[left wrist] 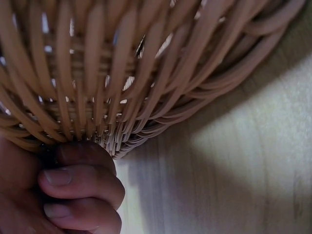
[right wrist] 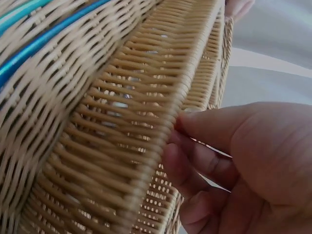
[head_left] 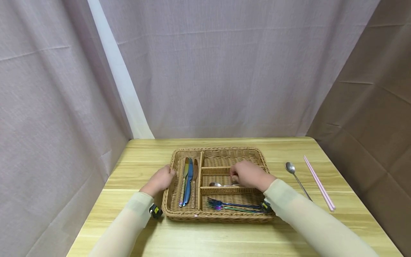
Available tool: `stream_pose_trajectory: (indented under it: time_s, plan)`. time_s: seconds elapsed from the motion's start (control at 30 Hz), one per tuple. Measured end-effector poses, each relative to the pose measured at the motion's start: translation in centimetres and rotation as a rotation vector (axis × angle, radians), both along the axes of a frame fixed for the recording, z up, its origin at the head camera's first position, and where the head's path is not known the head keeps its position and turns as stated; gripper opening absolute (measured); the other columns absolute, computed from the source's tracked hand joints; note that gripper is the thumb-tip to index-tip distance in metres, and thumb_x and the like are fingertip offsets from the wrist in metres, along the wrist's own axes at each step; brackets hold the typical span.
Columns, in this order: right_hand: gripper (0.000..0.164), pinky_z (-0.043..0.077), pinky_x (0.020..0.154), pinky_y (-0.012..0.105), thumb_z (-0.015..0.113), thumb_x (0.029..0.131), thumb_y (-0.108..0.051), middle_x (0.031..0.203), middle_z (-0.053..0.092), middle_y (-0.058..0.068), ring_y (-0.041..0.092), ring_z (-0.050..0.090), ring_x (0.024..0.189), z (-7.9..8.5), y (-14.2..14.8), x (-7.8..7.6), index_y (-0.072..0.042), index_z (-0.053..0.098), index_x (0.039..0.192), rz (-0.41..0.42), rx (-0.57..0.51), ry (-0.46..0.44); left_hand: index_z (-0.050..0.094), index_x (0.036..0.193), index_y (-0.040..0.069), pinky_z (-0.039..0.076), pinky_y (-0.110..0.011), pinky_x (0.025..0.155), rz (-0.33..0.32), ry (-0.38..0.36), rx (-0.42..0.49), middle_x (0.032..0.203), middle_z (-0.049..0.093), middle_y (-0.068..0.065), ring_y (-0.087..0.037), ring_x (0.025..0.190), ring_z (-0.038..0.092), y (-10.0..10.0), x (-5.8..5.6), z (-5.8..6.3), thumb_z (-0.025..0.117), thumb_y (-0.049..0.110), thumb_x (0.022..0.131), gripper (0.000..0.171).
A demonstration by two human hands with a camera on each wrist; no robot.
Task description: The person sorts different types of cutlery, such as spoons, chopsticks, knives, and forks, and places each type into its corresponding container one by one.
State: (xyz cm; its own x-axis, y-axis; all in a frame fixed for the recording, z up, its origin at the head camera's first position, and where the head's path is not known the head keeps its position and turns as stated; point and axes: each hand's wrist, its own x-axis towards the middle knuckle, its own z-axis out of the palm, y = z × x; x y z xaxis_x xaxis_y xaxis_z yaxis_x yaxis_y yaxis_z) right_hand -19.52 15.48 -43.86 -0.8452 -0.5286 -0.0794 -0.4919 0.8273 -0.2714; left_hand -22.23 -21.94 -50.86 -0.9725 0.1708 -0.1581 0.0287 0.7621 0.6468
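Note:
My left hand [head_left: 164, 177] grips the left rim of the wicker cutlery basket [head_left: 201, 216]; in the left wrist view its fingers [left wrist: 85, 181] curl beneath the weave. My right hand [head_left: 248, 174] reaches into the basket's middle right compartment, fingers bent, over the handle end of a metal spoon [head_left: 216, 184]. That spoon lies along the near divider [head_left: 231, 190], bowl to the left. In the right wrist view the divider hides the fingertips, so I cannot tell whether they pinch the spoon. Knives [head_left: 189, 182] fill part of the left compartment; dark iridescent forks [head_left: 231, 205] lie in the front one.
On the table [head_left: 179, 237] right of the basket lie a long-handled spoon [head_left: 290, 167] and a pair of pink chopsticks [head_left: 319, 182]. My right forearm passes close by the spoon's handle. Curtains [head_left: 224, 89] hang behind the table and along both sides.

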Motion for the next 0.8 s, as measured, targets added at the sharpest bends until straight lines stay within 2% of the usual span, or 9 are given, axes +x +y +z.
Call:
stream_pose_trajectory:
  time_s: [0.13,0.27,0.53,0.8]
  plan:
    - [0.02,0.052,0.067,0.036,0.071,0.105,-0.015,0.081,0.064,-0.006,0.012,0.057,0.072,0.2,0.3,-0.2,-0.017,0.069,0.086,-0.028,0.006,0.007,0.048,0.153,-0.011,0.045,-0.062,0.118,0.004,-0.002,-0.001,0.141,0.063,-0.03,-0.045,0.135,0.06,-0.1,0.0,0.0,0.04,0.031,0.117,0.056]
    - [0.007,0.059,0.075,0.041,0.073,0.105,-0.017,0.093,0.072,-0.005,0.012,0.064,0.078,0.5,0.7,-0.2,-0.014,0.078,0.101,-0.056,-0.001,0.018,0.048,0.152,-0.011,0.046,-0.062,0.117,0.004,-0.005,-0.003,0.14,0.064,-0.029,-0.044,0.133,0.062,-0.1,0.0,0.0,0.04,0.031,0.117,0.055]
    - [0.009,0.06,0.075,0.046,0.074,0.104,-0.02,0.092,0.073,-0.001,0.014,0.065,0.077,1.7,3.3,-0.8,-0.011,0.077,0.105,-0.148,-0.012,0.085,0.045,0.155,-0.012,0.044,-0.062,0.119,-0.004,-0.005,0.001,0.145,0.061,-0.032,-0.047,0.137,0.059,-0.1,-0.1,0.1,0.039,0.031,0.118,0.058]
    - [0.028,0.061,0.081,0.052,0.07,0.105,-0.021,0.102,0.077,0.006,0.021,0.07,0.085,1.6,6.6,-1.3,-0.002,0.075,0.124,-0.23,-0.021,0.084,0.043,0.156,-0.012,0.042,-0.061,0.121,-0.005,-0.013,0.006,0.148,0.059,-0.031,-0.045,0.139,0.057,-0.1,-0.1,0.0,0.038,0.031,0.117,0.059]
